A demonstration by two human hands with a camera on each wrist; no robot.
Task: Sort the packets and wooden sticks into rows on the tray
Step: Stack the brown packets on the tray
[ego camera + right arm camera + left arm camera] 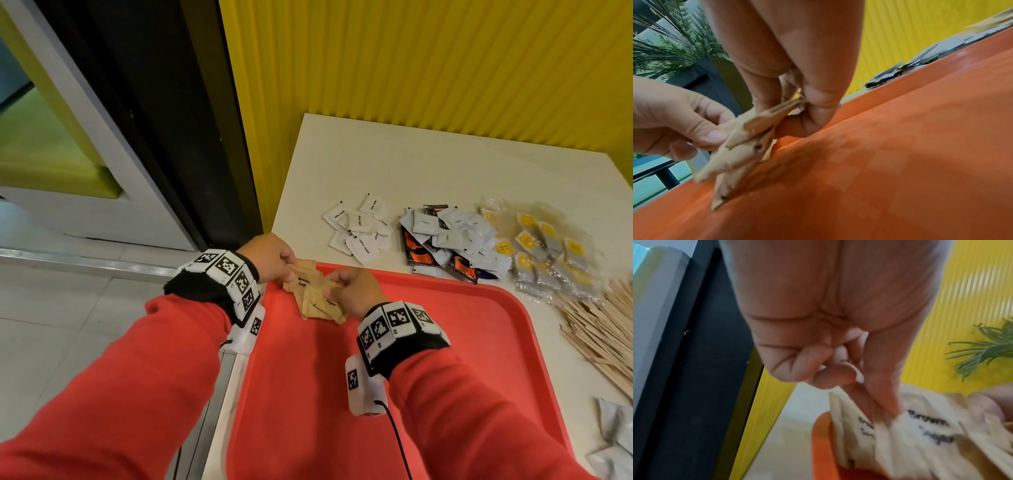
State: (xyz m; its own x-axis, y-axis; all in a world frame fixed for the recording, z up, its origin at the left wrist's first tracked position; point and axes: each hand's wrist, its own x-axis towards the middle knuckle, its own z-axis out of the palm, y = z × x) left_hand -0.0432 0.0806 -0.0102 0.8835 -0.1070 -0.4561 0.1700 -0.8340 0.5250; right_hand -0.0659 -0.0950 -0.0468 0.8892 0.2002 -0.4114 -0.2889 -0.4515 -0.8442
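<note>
1. Holding a fanned bunch of brown sugar packets [317, 294] over the far left corner of the red tray [479, 342], we have them pinched from both ends: our left hand [270, 257] grips the far end between thumb and fingers [885, 395], and our right hand [352, 291] grips the near end the same way, its fingers curled round the paper.
2. Risk, as we judge it: the bunch is loose and splayed, so easing either pinch could let packets slide out crooked or drop over the tray rim onto the floor at the left, which lies just beside it.
3. Sharing the pale surface [411, 164] beyond the tray are white sugar packets [359, 226], then a heap of grey and orange packets [445, 240], then clear yellow-labelled packets [544, 246].
4. Wooden sticks [603, 329] lie in a pile off the tray's right edge, untouched.
5. Nothing stands between our hands and the tray floor.
</note>
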